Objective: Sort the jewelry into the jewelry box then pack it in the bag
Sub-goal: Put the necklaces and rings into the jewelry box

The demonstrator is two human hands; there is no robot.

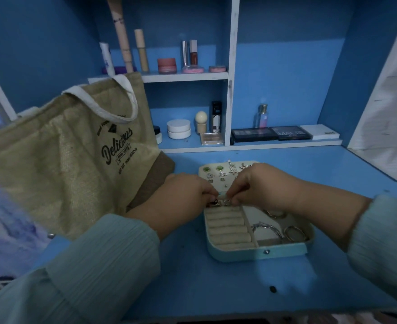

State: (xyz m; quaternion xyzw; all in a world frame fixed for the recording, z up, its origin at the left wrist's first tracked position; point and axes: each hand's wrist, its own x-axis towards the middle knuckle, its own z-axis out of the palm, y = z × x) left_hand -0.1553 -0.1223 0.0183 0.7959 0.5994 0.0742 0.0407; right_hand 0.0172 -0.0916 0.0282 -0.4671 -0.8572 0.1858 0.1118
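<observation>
An open pale-blue jewelry box (260,253) lies on the blue desk. Its cream lid (203,169) lies flat at the back with several earrings pinned to it. Cream ring rolls (228,228) fill the left half; silver bangles (293,232) lie in the right compartments. My left hand (181,195) and my right hand (265,185) meet over the box's back edge, fingertips pinching small rings (221,202) at the top ring roll. A tan burlap bag (71,157) printed "Delicious" stands to the left, behind my left hand.
Shelves behind hold cosmetics: tubes and jars (167,65) on the upper shelf, white jars (178,129) and eyeshadow palettes (270,133) on the lower one. A small dark object (272,289) lies on the desk in front of the box. White wall panel at the right.
</observation>
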